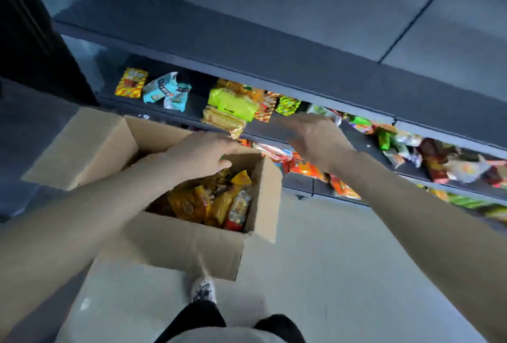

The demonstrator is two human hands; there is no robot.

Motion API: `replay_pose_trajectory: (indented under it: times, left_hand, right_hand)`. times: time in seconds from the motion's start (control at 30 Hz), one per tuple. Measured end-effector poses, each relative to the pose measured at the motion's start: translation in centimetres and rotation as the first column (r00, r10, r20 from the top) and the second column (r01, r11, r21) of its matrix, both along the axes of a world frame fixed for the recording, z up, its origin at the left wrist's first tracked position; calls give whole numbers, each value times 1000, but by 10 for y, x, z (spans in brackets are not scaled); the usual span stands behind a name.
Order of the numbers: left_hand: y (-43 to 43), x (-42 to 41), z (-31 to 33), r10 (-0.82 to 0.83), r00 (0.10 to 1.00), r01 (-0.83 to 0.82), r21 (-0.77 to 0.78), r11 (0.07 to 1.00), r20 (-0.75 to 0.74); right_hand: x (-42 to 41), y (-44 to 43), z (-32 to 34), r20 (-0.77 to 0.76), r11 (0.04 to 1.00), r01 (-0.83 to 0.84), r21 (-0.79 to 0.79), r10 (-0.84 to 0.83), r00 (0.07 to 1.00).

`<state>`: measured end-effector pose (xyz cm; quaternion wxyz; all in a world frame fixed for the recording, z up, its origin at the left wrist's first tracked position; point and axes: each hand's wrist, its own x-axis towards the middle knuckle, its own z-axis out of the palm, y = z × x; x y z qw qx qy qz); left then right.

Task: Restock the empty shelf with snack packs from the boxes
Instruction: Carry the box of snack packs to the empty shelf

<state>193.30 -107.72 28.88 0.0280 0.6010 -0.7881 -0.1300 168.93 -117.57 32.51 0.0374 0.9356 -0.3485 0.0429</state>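
One brown cardboard box (192, 244) on the pale floor (329, 260), mouth facing up, long axis roughly parallel to the front edge of the dark grey metal shelf (192, 108); one flap folded out to the left, another standing at the right. Inside, a heap of yellow, orange and red snack packs (208, 205), mostly on end and leaning, too jumbled to count.

Left hand (203, 153) above the box's far rim, fingers bent downward over the heap, thumb tucked beneath. A sliver of green under the fingertips; grip on anything impossible to tell. Right hand (315, 134) stretched toward the shelf edge, fingers loose and straight, nothing in them, motion-blurred.

On the shelf, just left of that hand, one lime-green pack (233, 104) lying flat, long axis along the shelf, resting on one golden pack (223, 120) overhanging the front edge; near the right fingertips, not touching. Farther left, two light-blue packs (162, 90) side by side and one yellow-and-red pack (131, 86), long axis pointing toward the shelf's back. More mixed packs (439, 164) on the lower shelves at right.
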Motion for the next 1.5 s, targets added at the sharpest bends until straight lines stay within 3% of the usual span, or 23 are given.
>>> replay_pose_trajectory:
  times: [0.13,0.33,0.53,0.7,1.07,1.23,1.5]
  left_hand:
    - [-7,-76,45,-217,975,221,-101,970,43]
    - [26,-223,100,-529,848,518,-255,816,31]
    - [133,-392,143,-806,591,729,-416,543,-17]
    - [237,-515,160,-931,361,816,-467,340,-48]
    - [460,-758,176,-999,-39,876,-482,-23,-23]
    - [536,-885,163,-980,-172,877,-469,-107,-99]
    - [624,-1119,145,-938,-323,869,-432,-241,-127]
  right_hand:
    - [-88,52,47,15,968,233,-89,-232,973]
    - [-235,191,87,66,859,473,-199,-469,881]
    - [-361,386,133,16,614,758,-219,-775,632]
    - [-429,549,157,-18,380,871,-312,-919,394]
    - [-562,829,156,16,-100,951,-293,-995,-99]
    - [-652,903,140,42,-321,922,-217,-947,-319]
    - [-840,975,136,68,-551,817,-168,-834,-548]
